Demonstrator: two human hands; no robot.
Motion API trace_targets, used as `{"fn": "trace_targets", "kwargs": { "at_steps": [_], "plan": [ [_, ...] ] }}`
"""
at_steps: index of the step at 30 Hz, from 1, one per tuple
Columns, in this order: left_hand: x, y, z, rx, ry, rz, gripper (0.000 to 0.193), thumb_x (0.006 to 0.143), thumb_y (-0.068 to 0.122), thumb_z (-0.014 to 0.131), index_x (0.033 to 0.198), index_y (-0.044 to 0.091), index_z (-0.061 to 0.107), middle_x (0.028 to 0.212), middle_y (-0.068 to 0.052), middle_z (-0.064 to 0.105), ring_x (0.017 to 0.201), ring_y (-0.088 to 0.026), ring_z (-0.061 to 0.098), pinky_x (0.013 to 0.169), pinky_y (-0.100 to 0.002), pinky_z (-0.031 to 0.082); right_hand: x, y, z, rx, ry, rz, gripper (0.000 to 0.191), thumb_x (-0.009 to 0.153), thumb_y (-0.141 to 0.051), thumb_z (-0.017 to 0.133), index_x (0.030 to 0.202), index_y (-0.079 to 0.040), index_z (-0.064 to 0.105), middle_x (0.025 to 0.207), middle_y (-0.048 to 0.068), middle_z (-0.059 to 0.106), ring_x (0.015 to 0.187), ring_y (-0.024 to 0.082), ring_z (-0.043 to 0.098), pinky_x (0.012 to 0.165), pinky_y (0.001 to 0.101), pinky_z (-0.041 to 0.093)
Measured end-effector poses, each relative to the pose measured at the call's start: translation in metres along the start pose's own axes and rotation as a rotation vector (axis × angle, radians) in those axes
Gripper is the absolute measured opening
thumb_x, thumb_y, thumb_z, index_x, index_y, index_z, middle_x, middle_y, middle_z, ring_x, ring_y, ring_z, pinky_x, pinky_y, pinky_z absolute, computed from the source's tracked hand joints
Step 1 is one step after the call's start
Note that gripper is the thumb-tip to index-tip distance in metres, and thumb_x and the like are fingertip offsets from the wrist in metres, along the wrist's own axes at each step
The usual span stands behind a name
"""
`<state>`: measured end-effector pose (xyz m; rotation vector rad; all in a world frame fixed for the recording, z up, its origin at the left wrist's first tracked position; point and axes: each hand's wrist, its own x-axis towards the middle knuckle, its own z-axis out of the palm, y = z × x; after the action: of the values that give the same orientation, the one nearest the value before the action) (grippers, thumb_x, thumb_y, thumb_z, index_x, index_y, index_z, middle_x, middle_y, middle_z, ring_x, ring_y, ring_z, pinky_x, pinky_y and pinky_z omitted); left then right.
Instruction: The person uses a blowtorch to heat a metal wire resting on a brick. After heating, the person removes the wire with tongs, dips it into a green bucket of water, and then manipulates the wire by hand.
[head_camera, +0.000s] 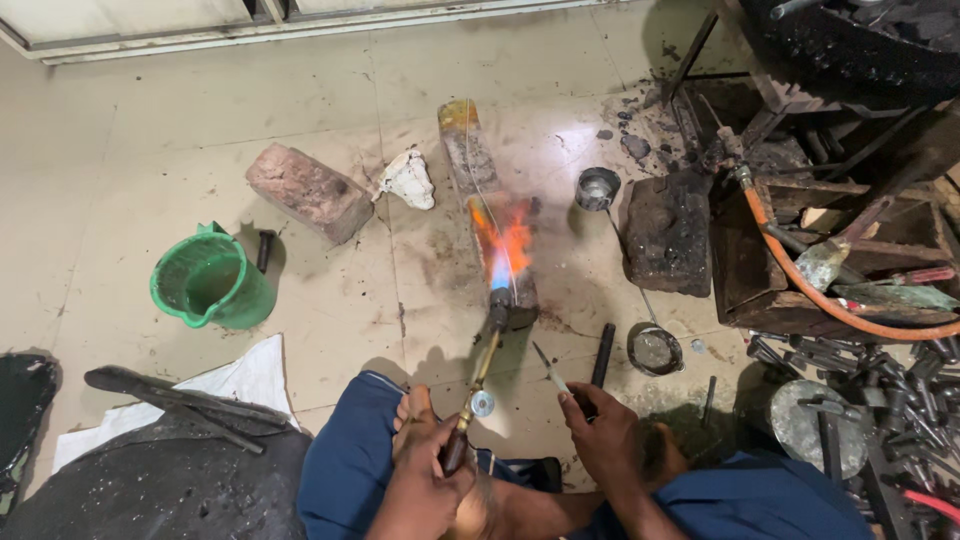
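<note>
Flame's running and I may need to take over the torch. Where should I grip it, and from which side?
Grip the gas torch at its dark rear handle, where the left hand holds it now, coming from the near end. The brass tube points away and its tip burns over the long brick, so the front is probably too hot to touch.

Green bucket (210, 283), loose brick (309, 191), orange hose (800, 290), white cloth (235, 385) nearby.

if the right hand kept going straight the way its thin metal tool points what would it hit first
Probably the long scorched brick under the torch flame: the right hand aims its thin metal tool up-left towards the brick's near end. Bare floor lies between; depth is unclear.
</note>
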<state>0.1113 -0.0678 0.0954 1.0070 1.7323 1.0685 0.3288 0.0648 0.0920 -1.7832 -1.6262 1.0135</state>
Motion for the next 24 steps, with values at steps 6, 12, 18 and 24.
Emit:
{"fn": "trace_targets", "kwargs": {
  "at_steps": [6,12,18,24],
  "plan": [
    [0.006,0.013,-0.005,-0.154,-0.045,-0.235,0.062,0.079,-0.001,0.071,0.14,0.009,0.064,0.08,-0.002,0.057,0.067,-0.012,0.053,0.059,-0.027,0.045,0.019,-0.014,-0.001,-0.074,0.145,-0.266,0.029,0.085,-0.027,0.077,0.105,-0.006,0.077,0.088,0.016,0.077,0.078,0.028,0.077,0.072,0.038,0.059],
    [0.009,-0.006,0.001,-0.287,-0.122,-0.079,0.061,0.076,-0.007,0.071,0.135,0.002,0.061,0.085,-0.003,0.061,0.076,-0.01,0.058,0.072,-0.022,0.05,0.046,-0.048,0.008,-0.113,0.097,-0.28,0.027,0.085,-0.023,0.075,0.105,-0.005,0.075,0.09,0.017,0.077,0.082,0.032,0.076,0.074,0.0409,0.058],
    [0.009,-0.028,0.006,0.025,0.06,0.056,0.059,0.071,-0.004,0.079,0.128,-0.001,0.067,0.093,-0.006,0.058,0.081,-0.013,0.059,0.074,-0.023,0.048,0.053,-0.071,0.019,-0.159,0.077,-0.26,0.025,0.085,-0.022,0.075,0.1,-0.003,0.075,0.086,0.018,0.076,0.08,0.033,0.075,0.074,0.0417,0.058],
    [0.009,-0.029,0.008,-0.205,-0.092,-0.24,0.064,0.078,-0.001,0.073,0.14,0.004,0.058,0.092,-0.004,0.06,0.081,-0.012,0.059,0.073,-0.022,0.049,0.054,-0.077,0.023,-0.133,0.027,-0.238,0.019,0.082,-0.016,0.076,0.095,-0.002,0.076,0.076,0.017,0.076,0.068,0.028,0.076,0.066,0.0377,0.059]
  ]
}}
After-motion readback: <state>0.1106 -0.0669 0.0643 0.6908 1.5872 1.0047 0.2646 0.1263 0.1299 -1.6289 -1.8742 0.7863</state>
